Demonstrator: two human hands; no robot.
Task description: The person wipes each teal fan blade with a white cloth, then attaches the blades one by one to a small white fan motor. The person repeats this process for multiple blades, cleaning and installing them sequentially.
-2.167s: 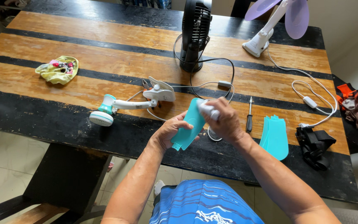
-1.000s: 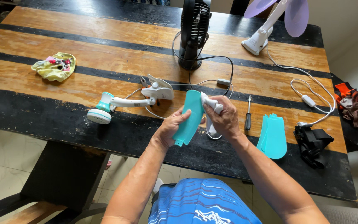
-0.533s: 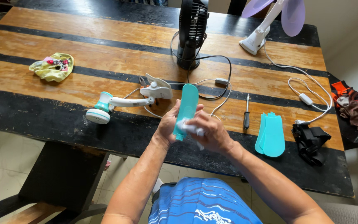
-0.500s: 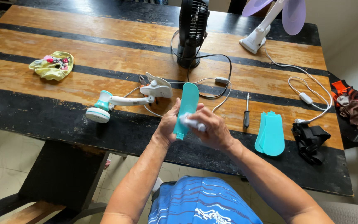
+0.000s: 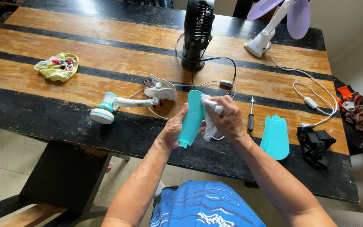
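Note:
My left hand (image 5: 174,129) grips a teal fan blade (image 5: 192,118) upright by its lower edge, just above the near side of the table. My right hand (image 5: 227,120) presses a white cloth (image 5: 209,118) against the blade's right face near its top. Two more teal fan blades (image 5: 275,137) lie stacked flat on the table to the right of my hands. A white and teal fan stand (image 5: 127,102) with its motor head lies on its side to the left.
The wooden table (image 5: 85,50) has black stripes. A black fan (image 5: 198,31) stands at the back, with a white fan with purple blades (image 5: 274,21) to its right. A screwdriver (image 5: 251,117), white cable (image 5: 311,98), black strap (image 5: 314,143) and yellow cloth (image 5: 58,66) lie around.
The blade was turned from tilted to upright. My right hand slid the white cloth down the blade to its lower part, then back up to the top.

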